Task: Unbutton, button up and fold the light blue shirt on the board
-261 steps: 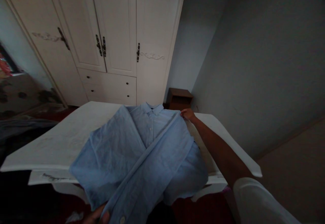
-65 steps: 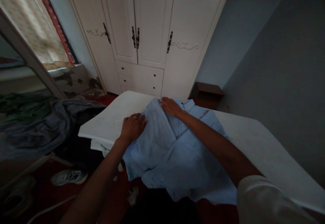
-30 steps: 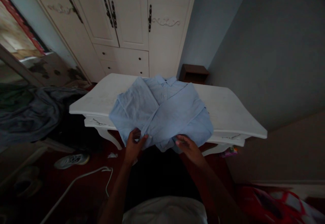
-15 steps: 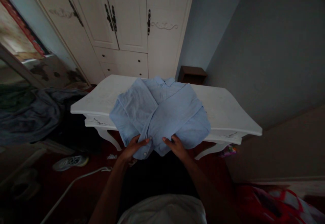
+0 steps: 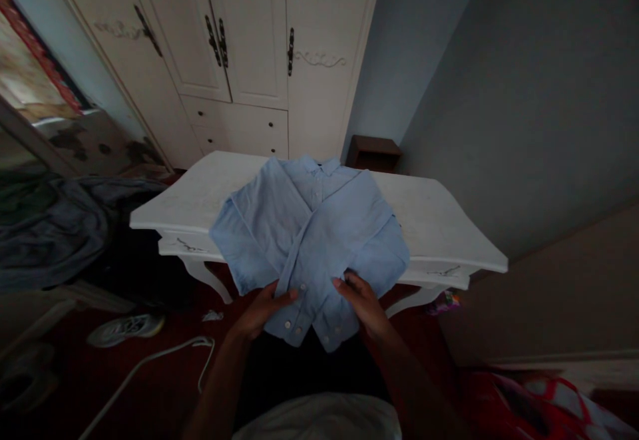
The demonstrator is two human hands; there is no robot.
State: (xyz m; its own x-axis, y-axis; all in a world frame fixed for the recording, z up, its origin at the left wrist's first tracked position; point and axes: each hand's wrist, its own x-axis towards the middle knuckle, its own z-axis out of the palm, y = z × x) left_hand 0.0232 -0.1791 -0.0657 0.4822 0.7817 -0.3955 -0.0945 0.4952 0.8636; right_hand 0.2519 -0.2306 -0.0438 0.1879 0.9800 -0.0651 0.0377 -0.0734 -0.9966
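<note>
A light blue button-up shirt (image 5: 319, 227) lies spread on a white table (image 5: 424, 220), its collar toward the far edge. Both sleeves are folded in and cross over the front, and their buttoned cuffs hang past the table's near edge. My left hand (image 5: 264, 307) is closed on the sleeve at the left, thumb on top and fingers underneath. On the other side my right hand (image 5: 362, 297) pinches the other sleeve above its cuff. The fingers under the cloth are partly hidden.
Behind the table stands a cream wardrobe (image 5: 249, 34) with a small brown box-like unit (image 5: 374, 152) beside it. Dark clothing (image 5: 54, 220) is heaped at left. A shoe (image 5: 124, 330) and a white cable (image 5: 150, 357) lie on the red floor; a red bag (image 5: 519, 400) sits at lower right.
The cuffs have come down and lie flatter, so more of their buttons show. My right hand has shifted slightly right and my left hand slightly lower. The view has tilted a little.
</note>
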